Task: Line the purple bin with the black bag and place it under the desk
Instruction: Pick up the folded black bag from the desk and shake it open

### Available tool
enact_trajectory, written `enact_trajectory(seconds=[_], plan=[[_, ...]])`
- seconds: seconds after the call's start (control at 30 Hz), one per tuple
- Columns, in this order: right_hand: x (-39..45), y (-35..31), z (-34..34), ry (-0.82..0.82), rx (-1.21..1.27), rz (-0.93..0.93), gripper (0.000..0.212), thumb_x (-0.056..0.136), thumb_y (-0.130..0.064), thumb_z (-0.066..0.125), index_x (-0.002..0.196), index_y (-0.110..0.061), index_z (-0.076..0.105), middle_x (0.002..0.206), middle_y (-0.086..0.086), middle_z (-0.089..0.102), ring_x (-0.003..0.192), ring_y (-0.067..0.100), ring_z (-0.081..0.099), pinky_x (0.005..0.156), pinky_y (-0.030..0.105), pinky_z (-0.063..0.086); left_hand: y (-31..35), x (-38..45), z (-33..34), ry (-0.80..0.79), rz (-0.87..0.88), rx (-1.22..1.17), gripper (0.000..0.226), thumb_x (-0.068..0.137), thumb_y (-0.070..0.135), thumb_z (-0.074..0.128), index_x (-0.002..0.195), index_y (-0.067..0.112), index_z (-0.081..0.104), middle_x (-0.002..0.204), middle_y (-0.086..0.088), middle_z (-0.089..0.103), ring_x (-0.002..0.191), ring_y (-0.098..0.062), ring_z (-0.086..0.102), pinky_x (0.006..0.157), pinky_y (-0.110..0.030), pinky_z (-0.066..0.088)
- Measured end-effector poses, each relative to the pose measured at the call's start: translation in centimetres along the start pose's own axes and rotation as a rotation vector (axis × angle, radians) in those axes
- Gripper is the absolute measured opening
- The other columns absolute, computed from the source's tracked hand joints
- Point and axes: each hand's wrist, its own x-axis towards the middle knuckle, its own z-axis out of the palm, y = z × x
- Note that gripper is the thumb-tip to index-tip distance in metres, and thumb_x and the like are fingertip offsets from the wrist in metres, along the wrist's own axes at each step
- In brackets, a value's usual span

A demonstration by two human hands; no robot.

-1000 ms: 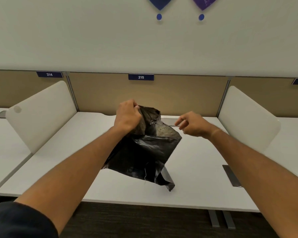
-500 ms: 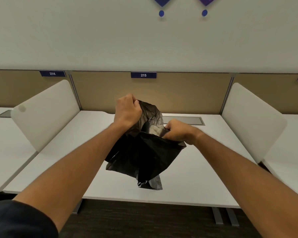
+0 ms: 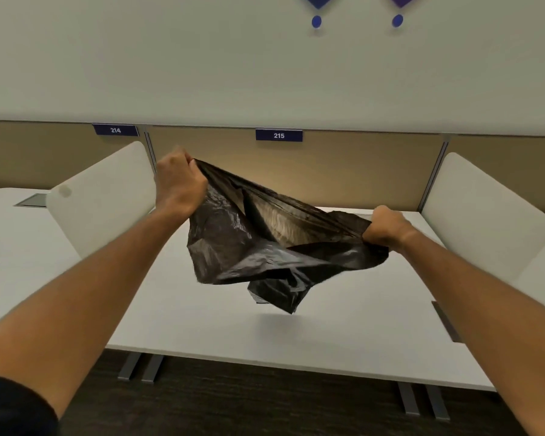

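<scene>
A thin black bag (image 3: pixel 249 253) hangs in the air above the white desk (image 3: pixel 343 328), its mouth stretched wide so the inside shows. My left hand (image 3: pixel 178 182) grips the bag's rim at the upper left, raised higher. My right hand (image 3: pixel 386 228) grips the opposite rim at the right, lower down. The bag's bottom dangles free just above the desk top. No purple bin is in view.
White side dividers stand at the desk's left (image 3: pixel 104 196) and right (image 3: pixel 482 215). A tan back panel carries the label 215 (image 3: pixel 278 135). Grey desk legs (image 3: pixel 140 368) stand on dark floor below the front edge. A grey cable flap (image 3: pixel 445 320) lies at the right.
My hands have pulled apart, the left going up and left, the right moving right, and the bag's mouth has spread open between them. The bag has lifted off the desk.
</scene>
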Motion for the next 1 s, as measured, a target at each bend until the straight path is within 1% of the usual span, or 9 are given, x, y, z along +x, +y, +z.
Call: enact_trajectory(seconds=[0.1,0.17,0.23,0.4,0.57,0.67,0.77,0.93,1.0], plan=[[0.5,-0.6,0.7,0.021,0.308,0.088,0.025,0.073,-0.008,0.06,0.096,0.002,0.057,0.096,0.022,0.062,0.09,0.038,0.061,0.069,0.041,0.057,-1.5,0.3,-0.9,0.008,-0.056,0.013,0.016,0.094,0.014,0.049,0.101,0.002,0.058,0.098,-0.02,0.062,0.09,-0.034,0.059,0.082,-0.046,0.053],[0.4,-1.8,1.3,-0.009,0.579,0.127,0.03,0.077,-0.002,0.057,0.105,0.008,0.059,0.102,0.022,0.062,0.094,0.039,0.061,0.068,0.039,0.055,-2.4,0.2,-1.3,-0.001,-0.098,0.007,0.017,0.094,0.014,0.049,0.104,0.003,0.057,0.098,-0.019,0.062,0.087,-0.029,0.058,0.08,-0.042,0.053],[0.3,-3.3,2.0,0.0,0.693,0.132,0.03,0.079,0.004,0.056,0.108,0.011,0.06,0.106,0.022,0.063,0.096,0.038,0.062,0.073,0.039,0.053,-3.2,-0.1,-1.5,-0.031,-0.133,-0.005,0.02,0.094,0.015,0.05,0.108,0.003,0.058,0.099,-0.017,0.061,0.086,-0.026,0.057,0.077,-0.038,0.052],[-0.7,-6.1,3.8,-0.069,0.831,0.097,0.014,0.084,0.001,0.063,0.096,0.008,0.064,0.089,0.017,0.066,0.074,0.029,0.065,0.063,0.032,0.055,-4.8,-1.4,-1.8,-0.123,-0.163,-0.057,0.018,0.092,0.023,0.056,0.097,0.008,0.063,0.089,-0.007,0.058,0.082,-0.022,0.058,0.075,-0.038,0.055],[-0.8,-7.5,5.0,-0.108,0.897,0.067,0.01,0.083,-0.001,0.066,0.091,0.005,0.067,0.096,0.023,0.069,0.086,0.037,0.069,0.08,0.053,0.057,-7.3,-2.4,-3.0,-0.407,-0.241,-0.098,0.02,0.076,0.029,0.075,0.078,0.01,0.07,0.079,-0.008,0.064,0.077,-0.021,0.061,0.064,-0.033,0.056],[-0.9,-8.1,5.7,-0.133,0.85,0.03,0.018,0.081,0.002,0.061,0.095,0.012,0.065,0.086,0.022,0.067,0.073,0.035,0.068,0.068,0.045,0.058,-8.4,-3.1,-4.0,-0.562,-0.299,-0.014,0.007,0.075,0.009,0.068,0.074,0.013,0.073,0.081,-0.013,0.067,0.082,-0.024,0.064,0.069,-0.036,0.06],[-1.4,-8.9,7.1,-0.256,0.781,-0.021,0.011,0.083,0.002,0.058,0.088,0.008,0.066,0.079,0.02,0.064,0.066,0.031,0.065,0.065,0.043,0.057,-9.3,-4.6,-4.6,-0.548,-0.367,-0.022,0.021,0.076,-0.002,0.056,0.074,0.013,0.072,0.082,-0.011,0.065,0.077,-0.022,0.061,0.059,-0.024,0.051],[-3.2,-10.1,10.6,-0.476,0.685,-0.081,0.021,0.085,0.002,0.058,0.101,0.015,0.063,0.094,0.028,0.067,0.085,0.039,0.068,0.081,0.049,0.056,-10.9,-8.9,-5.1,-0.4,-0.516,-0.042,0.024,0.074,-0.005,0.045,0.086,-0.008,0.065,0.074,-0.011,0.055,0.07,-0.021,0.05,0.057,-0.027,0.042],[-4.3,-10.4,12.2,-0.538,0.662,-0.114,0.021,0.085,0.002,0.06,0.099,0.016,0.064,0.088,0.025,0.066,0.076,0.034,0.066,0.07,0.04,0.056,-11.8,-10.8,-5.1,-0.343,-0.601,-0.028,0.026,0.077,-0.005,0.043,0.092,-0.005,0.065,0.075,-0.008,0.053,0.07,-0.02,0.05,0.062,-0.03,0.046]])
